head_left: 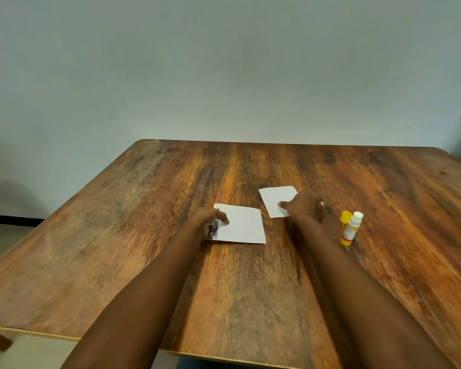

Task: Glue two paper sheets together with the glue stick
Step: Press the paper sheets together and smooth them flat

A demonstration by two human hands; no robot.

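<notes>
Two white paper sheets lie on the wooden table (250,288). My left hand (210,219) is on the left edge of the larger sheet (244,225), thumb on top, pinching it beside a dark printed patch. The smaller sheet (274,197) lies further back and to the right. My right hand (302,206) covers its near right corner and pinches it, with one fingertip on top. The glue stick (350,230), white with a yellow base and a white top, is to the right of my right hand. Its yellow cap (345,217) stands beside it.
The table's far edge (277,143) meets a plain grey wall. Its near edge (37,332) runs along the bottom left. The left edge drops off to the floor.
</notes>
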